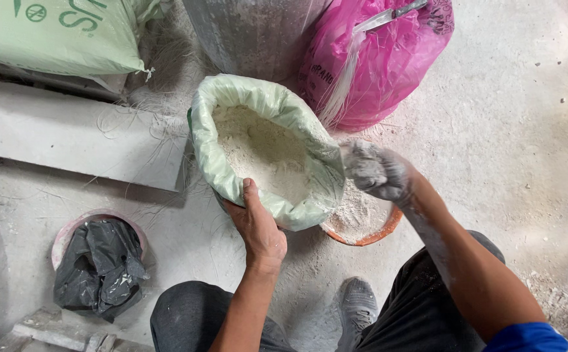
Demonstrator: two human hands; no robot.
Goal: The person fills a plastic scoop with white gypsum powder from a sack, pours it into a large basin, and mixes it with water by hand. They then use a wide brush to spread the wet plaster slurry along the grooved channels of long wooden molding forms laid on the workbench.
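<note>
My left hand [258,228] grips the near rim of a pale green sack [232,104], rolled open and filled with white powder [264,153]. My right hand [376,171] is coated in powder and closed, held just right of the sack's rim, above an orange bowl [383,233] that holds a heap of the same powder. The sack partly hides the bowl's left side. I cannot tell whether the closed fist holds powder.
A pink plastic bag [388,58] with a metal tool poking out stands behind the sack. Beside it is a grey container [251,32]. A green printed sack [56,32] lies at top left over a concrete slab [69,137]. A pink tub with black plastic [98,267] sits at lower left.
</note>
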